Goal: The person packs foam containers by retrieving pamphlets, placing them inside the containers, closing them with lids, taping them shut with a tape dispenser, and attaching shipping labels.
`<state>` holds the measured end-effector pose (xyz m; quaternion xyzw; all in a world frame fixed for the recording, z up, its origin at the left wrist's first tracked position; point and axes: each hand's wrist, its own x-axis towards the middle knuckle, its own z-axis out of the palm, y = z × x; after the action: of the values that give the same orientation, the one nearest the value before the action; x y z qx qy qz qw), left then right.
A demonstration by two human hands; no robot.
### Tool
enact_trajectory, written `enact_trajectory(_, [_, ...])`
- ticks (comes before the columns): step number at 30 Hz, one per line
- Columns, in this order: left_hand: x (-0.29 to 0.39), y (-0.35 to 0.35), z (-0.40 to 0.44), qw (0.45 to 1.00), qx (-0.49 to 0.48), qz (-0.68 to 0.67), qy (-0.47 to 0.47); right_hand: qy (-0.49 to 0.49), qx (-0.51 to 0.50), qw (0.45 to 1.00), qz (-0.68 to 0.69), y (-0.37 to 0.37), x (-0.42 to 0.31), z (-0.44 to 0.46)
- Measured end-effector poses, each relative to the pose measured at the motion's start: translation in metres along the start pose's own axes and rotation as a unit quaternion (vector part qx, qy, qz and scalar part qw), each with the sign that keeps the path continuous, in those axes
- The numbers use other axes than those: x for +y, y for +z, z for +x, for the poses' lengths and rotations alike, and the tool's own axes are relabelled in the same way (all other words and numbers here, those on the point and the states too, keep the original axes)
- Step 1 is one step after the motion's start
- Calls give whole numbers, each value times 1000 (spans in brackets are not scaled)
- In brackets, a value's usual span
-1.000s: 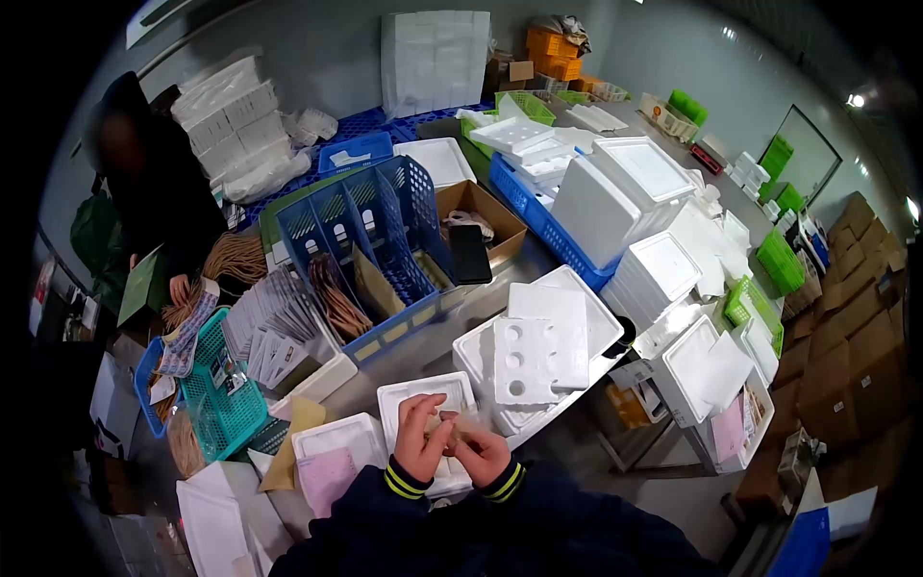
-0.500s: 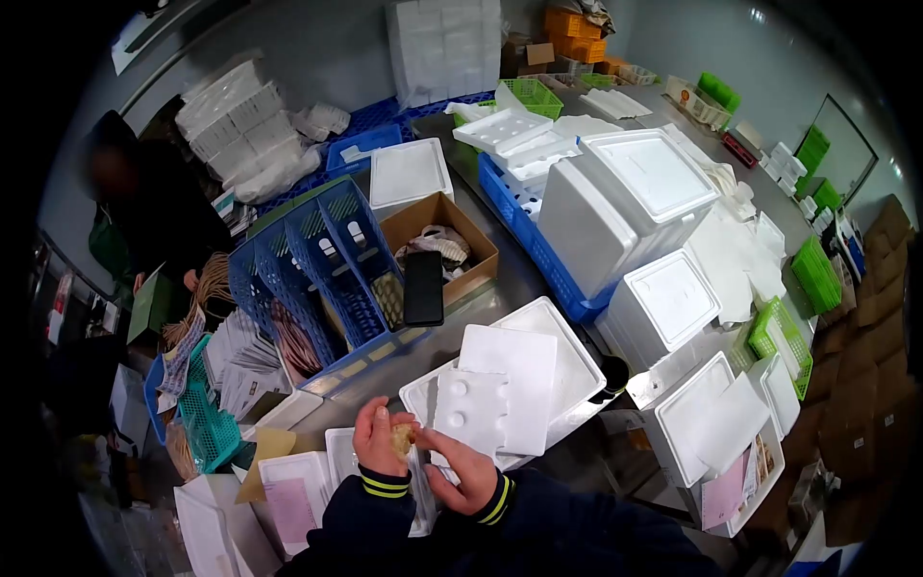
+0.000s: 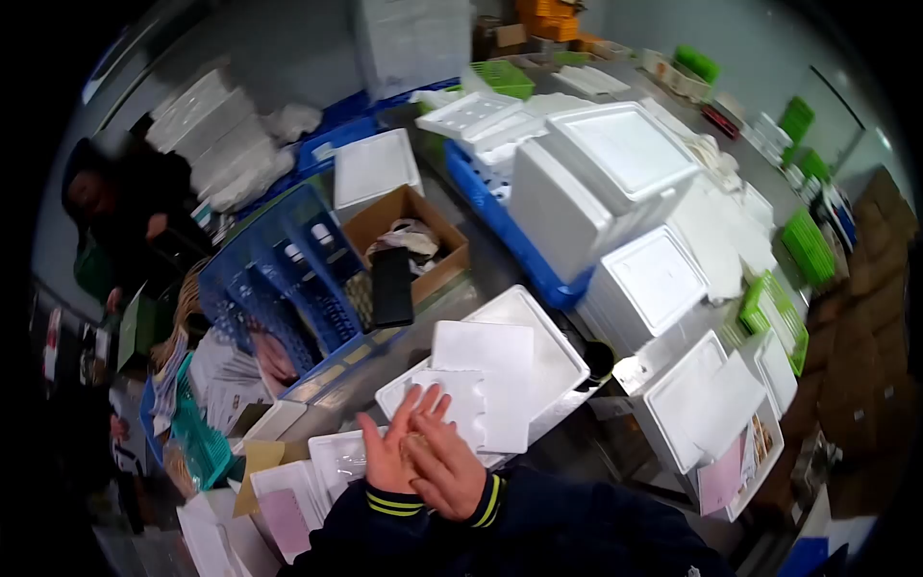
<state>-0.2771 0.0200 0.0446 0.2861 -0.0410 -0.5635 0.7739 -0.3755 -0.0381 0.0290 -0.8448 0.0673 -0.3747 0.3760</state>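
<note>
1. Left hand (image 3: pixel 388 462): fingers spread wide.
2. Right hand (image 3: pixel 454 471): fingers straight; grip cannot be told.
3. Small pale-tan irregular piece (image 3: pixel 412 446): between both, left of white square foam sheet (image 3: pixel 503 385); probably light, soft; edges suit holding.

The worktop (image 3: pixel 488 256) (grey, with a dull shine) carries a blue divided rack (image 3: pixel 312 288), an open cardboard box (image 3: pixel 442 276) just beside it, a blue crate (image 3: pixel 529 258) and, near the crate, a lidded white foam box (image 3: pixel 644 288). Nearer the front edge rests a broad white foam container (image 3: pixel 553 361).
</note>
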Motion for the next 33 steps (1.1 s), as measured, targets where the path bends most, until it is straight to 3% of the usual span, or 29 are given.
enact_trajectory(3, [-19,-21,-1,997,-29,53,-48,-14,23,1000,15,2,-22,-28])
enact_trajectory(5, [-49,-42,-9,978,-131,-5,-163,-10,-28,999,12,5,-35,-55])
enact_trajectory(7, [-76,-45,-22,944,-276,52,-173,-5,16,999,-46,-6,-47,-84])
enact_trajectory(8, [-98,-22,-41,966,-92,-21,-242,39,63,996,-58,-20,-62,-105])
enact_trajectory(9, [-117,-4,-64,949,112,-72,-287,63,92,990,-83,-25,-68,-125])
enact_trajectory(10, [-137,-58,-54,891,-20,-181,-417,102,151,975,-124,-28,-70,-145])
enact_trajectory(11, [-152,-40,-77,875,-22,-159,-456,142,214,952,-168,-33,-77,-170])
enact_trajectory(12, [-160,-5,-107,913,-151,36,-378,158,204,927,-274,-45,-88,-190])
enact_trajectory(13, [-170,14,-128,892,-287,214,-276,188,218,899,-329,-53,-96,-210])
enact_trajectory(14, [-185,12,-142,877,-273,215,-332,232,244,874,-350,-60,-112,-242])
enact_trajectory(15, [-198,23,-154,866,-259,102,-415,271,262,849,-371,-63,-125,-265])
enact_trajectory(17, [-229,27,-166,861,-181,56,-471,288,327,808,-397,-49,-139,-306])
enact_trajectory(18, [-251,23,-178,829,-267,109,-480,281,350,795,-409,-49,-155,-329])
enact_trajectory(20, [-289,27,-187,775,-337,107,-523,285,390,759,-436,-45,-180,-361])
enact_trajectory(21, [-315,21,-201,738,-391,89,-542,238,399,791,-399,-34,-188,-388])
enact_trajectory(22, [-343,19,-224,759,-326,108,-553,187,403,820,-361,-32,-199,-417])
enact_trajectory(23, [-372,18,-245,753,-251,121,-596,228,348,830,-371,-32,-220,-442])
enact_trajectory(25, [-427,18,-309,678,-328,123,-646,234,452,790,-343,-43,-263,-500])
enact_trajectory(26, [-447,12,-348,661,-333,129,-660,519,251,665,-475,-56,-285,-524])
enact_trajectory(27, [-466,14,-384,640,-344,170,-666,654,-95,502,-558,-77,-316,-545])
enact_trajectory(28, [-475,9,-419,621,-348,210,-670,583,214,577,-531,-79,-320,-579])
enact_trajectory(29, [-490,1,-459,599,-364,251,-668,434,506,579,-469,-74,-336,-624])
enact_trajectory(31, [-514,12,-504,503,-356,238,-750,486,486,509,-518,-77,-380,-681])
enact_trajectory(32, [-533,21,-529,440,-417,252,-754,532,480,473,-512,-73,-395,-716])
enact_trajectory(33, [-553,27,-546,396,-417,251,-778,540,490,434,-529,-73,-417,-734])
